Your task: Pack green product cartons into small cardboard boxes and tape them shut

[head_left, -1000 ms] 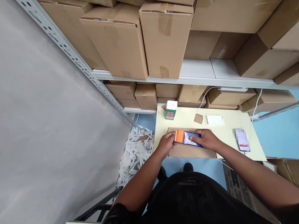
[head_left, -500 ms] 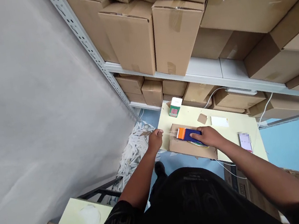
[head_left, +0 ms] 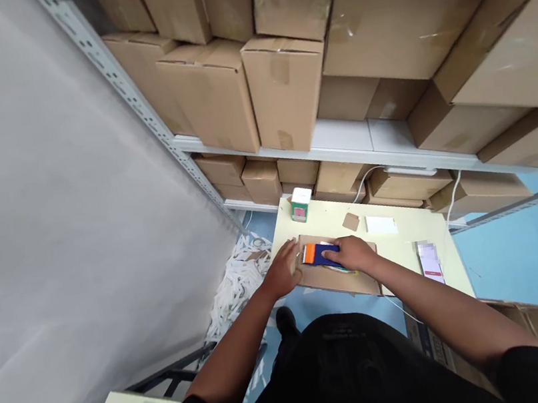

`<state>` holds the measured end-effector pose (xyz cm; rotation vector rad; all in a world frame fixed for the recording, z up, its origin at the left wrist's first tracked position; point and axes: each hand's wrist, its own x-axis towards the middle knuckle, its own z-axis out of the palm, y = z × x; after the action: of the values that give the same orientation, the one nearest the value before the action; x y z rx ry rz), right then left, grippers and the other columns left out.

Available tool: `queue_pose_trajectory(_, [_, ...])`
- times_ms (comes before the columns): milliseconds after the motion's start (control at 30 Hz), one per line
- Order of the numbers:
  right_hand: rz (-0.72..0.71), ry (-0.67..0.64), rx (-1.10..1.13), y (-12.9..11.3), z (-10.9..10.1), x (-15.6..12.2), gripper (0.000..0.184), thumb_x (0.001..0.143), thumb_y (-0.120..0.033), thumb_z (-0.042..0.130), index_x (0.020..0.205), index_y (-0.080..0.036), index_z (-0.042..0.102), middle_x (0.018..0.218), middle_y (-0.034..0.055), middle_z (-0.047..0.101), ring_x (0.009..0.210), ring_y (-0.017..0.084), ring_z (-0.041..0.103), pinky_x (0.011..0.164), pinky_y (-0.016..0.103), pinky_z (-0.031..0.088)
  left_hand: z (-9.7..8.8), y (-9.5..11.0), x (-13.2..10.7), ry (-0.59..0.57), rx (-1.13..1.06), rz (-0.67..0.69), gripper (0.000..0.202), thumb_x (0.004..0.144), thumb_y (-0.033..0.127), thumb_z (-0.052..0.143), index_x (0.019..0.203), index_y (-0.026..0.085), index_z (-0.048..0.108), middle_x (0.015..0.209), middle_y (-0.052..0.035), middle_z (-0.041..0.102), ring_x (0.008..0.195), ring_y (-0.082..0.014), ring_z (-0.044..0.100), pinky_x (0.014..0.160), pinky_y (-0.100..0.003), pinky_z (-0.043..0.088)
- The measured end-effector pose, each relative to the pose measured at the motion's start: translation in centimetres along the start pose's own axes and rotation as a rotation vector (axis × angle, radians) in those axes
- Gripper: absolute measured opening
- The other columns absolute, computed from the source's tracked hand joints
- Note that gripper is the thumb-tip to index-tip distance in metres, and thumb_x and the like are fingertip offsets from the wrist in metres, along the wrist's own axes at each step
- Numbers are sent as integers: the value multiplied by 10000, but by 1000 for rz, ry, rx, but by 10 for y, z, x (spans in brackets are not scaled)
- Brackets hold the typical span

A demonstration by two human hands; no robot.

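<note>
A brown cardboard box (head_left: pixel 318 277) lies flat on the pale yellow table (head_left: pixel 409 258). My right hand (head_left: pixel 356 254) grips a blue and orange tape dispenser (head_left: pixel 319 254) on top of the box, its orange end facing left. Part of a tape roll shows under the dispenser's near side. At the box's left end, my left hand (head_left: pixel 283 271) rests against the edge, fingers stretched out and apart. Between that hand and the orange end, any strip of tape is too faint to make out clearly.
On the table are a green and white box (head_left: pixel 301 205), a small cardboard piece (head_left: pixel 351 221), a white card or box (head_left: pixel 381 224) and a phone (head_left: pixel 430 263). Shelves full of cartons (head_left: pixel 287 91) stand behind. White paper strips (head_left: pixel 234 291) heap on the floor at left.
My left hand has gone from a closed pinch off the box's left end to lying open against that end. The dispenser remains in my right hand on the box. The view has shifted.
</note>
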<state>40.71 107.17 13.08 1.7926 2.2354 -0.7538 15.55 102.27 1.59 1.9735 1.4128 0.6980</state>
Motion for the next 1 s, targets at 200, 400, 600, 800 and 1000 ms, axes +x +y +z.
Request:
queue_pose_trajectory(200, [24,-6,74,7,-2,5,612,915,-708,521,1236,-244,758,1159,119,776,1076,298,711,847,322,488,8,24,8,-185,226,14,1115,822,567,723,1666,165,115,1722,-155,156,1587,-375,145,1262,-574,209])
queue_pose_trajectory(400, [6,-15,24,8,-2,-2,656,918,-739,483,1210,-218,755,1132,138,776,1048,301,714,828,328,494,12,25,7,-176,320,-10,1080,865,592,675,1672,181,86,1723,-139,162,1581,-376,170,1233,-549,274])
queue_pose_trajectory(600, [4,-36,-31,9,-15,-8,687,889,-789,473,1093,-208,777,1103,150,774,1029,312,714,788,331,491,5,32,7,-144,473,45,920,913,589,603,1654,195,226,1701,-130,250,1567,-380,219,1233,-572,253])
queue_pose_trajectory(800, [82,-19,59,88,-34,-40,631,902,-747,495,976,-189,780,957,128,777,859,261,705,678,295,427,2,39,9,-144,436,40,875,903,574,621,1639,233,293,1698,-104,265,1561,-384,232,1254,-569,204])
queue_pose_trajectory(1000, [204,-34,146,202,-36,-97,577,899,-719,507,798,-199,736,746,80,725,718,229,655,640,294,381,3,38,10,-126,425,28,839,914,577,598,1633,251,314,1693,-100,283,1552,-386,259,1257,-575,187])
